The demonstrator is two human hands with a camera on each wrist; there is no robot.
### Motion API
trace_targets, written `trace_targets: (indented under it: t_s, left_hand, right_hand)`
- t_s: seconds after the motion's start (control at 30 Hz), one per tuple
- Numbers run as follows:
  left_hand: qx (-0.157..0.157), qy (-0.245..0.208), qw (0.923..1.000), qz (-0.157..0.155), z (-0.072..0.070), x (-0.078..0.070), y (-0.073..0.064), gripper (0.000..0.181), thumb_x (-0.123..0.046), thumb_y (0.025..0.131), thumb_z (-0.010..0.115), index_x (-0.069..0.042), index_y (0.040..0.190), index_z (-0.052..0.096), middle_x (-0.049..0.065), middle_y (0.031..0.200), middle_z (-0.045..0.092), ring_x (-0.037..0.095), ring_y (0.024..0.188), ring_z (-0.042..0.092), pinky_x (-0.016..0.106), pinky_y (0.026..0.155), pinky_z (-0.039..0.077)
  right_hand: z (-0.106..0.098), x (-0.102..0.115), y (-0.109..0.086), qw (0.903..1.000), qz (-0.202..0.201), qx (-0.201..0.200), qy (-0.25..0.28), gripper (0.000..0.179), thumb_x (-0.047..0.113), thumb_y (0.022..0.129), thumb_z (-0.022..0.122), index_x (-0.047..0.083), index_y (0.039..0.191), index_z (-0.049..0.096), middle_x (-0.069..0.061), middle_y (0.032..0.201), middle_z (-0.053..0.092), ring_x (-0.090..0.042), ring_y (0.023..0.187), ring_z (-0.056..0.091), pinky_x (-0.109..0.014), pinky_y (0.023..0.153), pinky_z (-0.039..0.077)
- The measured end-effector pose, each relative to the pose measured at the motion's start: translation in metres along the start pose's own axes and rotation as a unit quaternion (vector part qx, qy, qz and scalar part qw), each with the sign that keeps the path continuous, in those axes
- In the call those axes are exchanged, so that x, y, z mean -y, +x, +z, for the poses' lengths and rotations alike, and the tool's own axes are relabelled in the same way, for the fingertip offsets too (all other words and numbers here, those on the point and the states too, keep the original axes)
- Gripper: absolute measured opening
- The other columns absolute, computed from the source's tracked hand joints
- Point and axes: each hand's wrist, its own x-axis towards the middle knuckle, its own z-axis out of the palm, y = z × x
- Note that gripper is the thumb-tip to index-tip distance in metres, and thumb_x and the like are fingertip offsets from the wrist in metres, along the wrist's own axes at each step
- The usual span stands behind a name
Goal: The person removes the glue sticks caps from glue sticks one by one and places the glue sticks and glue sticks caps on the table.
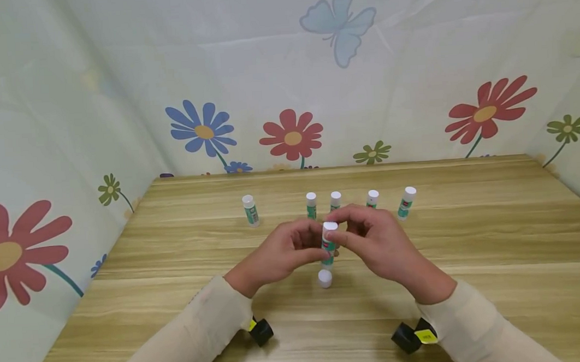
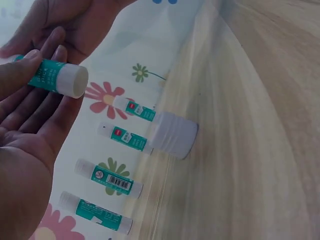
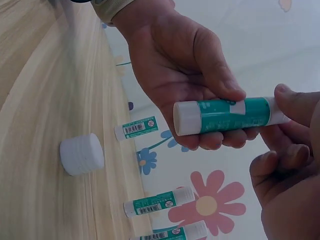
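A green-and-white glue stick [image 1: 328, 245] is held upright above the table between both hands. My left hand [image 1: 286, 252] grips its green body, thumb on the near side and fingers behind, as the right wrist view shows. My right hand [image 1: 384, 247] pinches the white upper end between thumb and forefinger; its other fingers are loosely bent. Just below the held glue stick, a loose white cap [image 1: 324, 278] sits on the tabletop; it shows ribbed sides in the right wrist view [image 3: 82, 154]. The left wrist view shows the glue stick's white lower end [image 2: 73, 81].
Several more glue sticks stand upright in a loose row behind the hands, from one at the left [image 1: 251, 211] to one at the right [image 1: 406, 203]. The wooden table [image 1: 183, 208] ends at a flower-printed curtain [image 1: 393, 88]. Black wrist cameras hang beneath both sleeves.
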Motion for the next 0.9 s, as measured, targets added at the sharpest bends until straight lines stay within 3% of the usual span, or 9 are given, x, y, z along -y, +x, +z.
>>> trace_targets:
  t_s: [0.17, 0.3, 0.43, 0.63, 0.77, 0.9]
  left_hand:
    - [0.044, -0.039, 0.9982, 0.009, -0.003, 0.0, -0.001, 0.033, -0.009, 0.096, 0.059, -0.003, 0.128, 0.056, 0.027, 0.122, 0.062, 0.022, 0.11, 0.067, 0.037, 0.098, 0.052]
    - [0.047, -0.052, 0.9975, 0.009, -0.003, -0.001, -0.002, 0.034, -0.009, 0.097, 0.058, -0.001, 0.129, 0.055, 0.026, 0.123, 0.062, 0.024, 0.11, 0.066, 0.037, 0.099, 0.051]
    - [-0.007, -0.032, 0.9994, 0.001, -0.002, -0.001, -0.002, 0.028, -0.009, 0.093, 0.064, -0.003, 0.119, 0.058, 0.018, 0.113, 0.067, 0.02, 0.103, 0.067, 0.035, 0.094, 0.054]
    - [-0.094, 0.009, 0.9955, -0.007, 0.004, 0.0, -0.001, 0.025, -0.011, 0.086, 0.073, -0.007, 0.106, 0.058, 0.01, 0.105, 0.067, 0.017, 0.095, 0.066, 0.032, 0.086, 0.057]
    - [-0.12, 0.04, 0.992, 0.003, 0.01, 0.002, 0.001, 0.026, -0.013, 0.085, 0.075, -0.011, 0.105, 0.058, 0.007, 0.106, 0.064, 0.018, 0.094, 0.066, 0.032, 0.084, 0.057]
    - [-0.127, 0.068, 0.9895, 0.011, 0.012, 0.001, 0.001, 0.026, -0.014, 0.084, 0.076, -0.013, 0.104, 0.058, 0.004, 0.105, 0.064, 0.017, 0.094, 0.066, 0.033, 0.085, 0.057]
  right_hand:
    - [-0.003, -0.001, 0.0, 0.9978, -0.036, 0.046, 0.031, 0.021, 0.014, 0.093, 0.065, 0.012, 0.114, 0.069, -0.001, 0.089, 0.064, -0.014, 0.064, 0.056, -0.024, 0.056, 0.048]
    - [-0.005, -0.003, 0.0, 0.9935, -0.059, 0.071, 0.066, 0.025, 0.009, 0.095, 0.06, 0.007, 0.119, 0.065, -0.006, 0.1, 0.065, -0.017, 0.073, 0.063, -0.026, 0.066, 0.055]
    - [-0.002, -0.003, -0.001, 0.9969, -0.038, 0.048, 0.049, 0.029, 0.013, 0.093, 0.066, 0.013, 0.121, 0.063, -0.003, 0.091, 0.062, -0.016, 0.071, 0.058, -0.024, 0.06, 0.05]
    - [0.011, -0.005, -0.001, 0.999, 0.022, -0.027, 0.026, 0.028, 0.024, 0.084, 0.076, 0.02, 0.108, 0.062, -0.001, 0.089, 0.06, -0.017, 0.07, 0.053, -0.025, 0.059, 0.047]
    - [0.017, -0.006, -0.001, 0.9972, 0.027, -0.066, 0.021, 0.025, 0.025, 0.081, 0.079, 0.017, 0.099, 0.064, -0.002, 0.076, 0.056, -0.016, 0.063, 0.049, -0.024, 0.054, 0.044]
    - [0.018, -0.004, -0.002, 0.9962, 0.036, -0.077, 0.016, 0.022, 0.025, 0.082, 0.078, 0.015, 0.097, 0.066, -0.004, 0.07, 0.055, -0.015, 0.061, 0.049, -0.023, 0.052, 0.043]
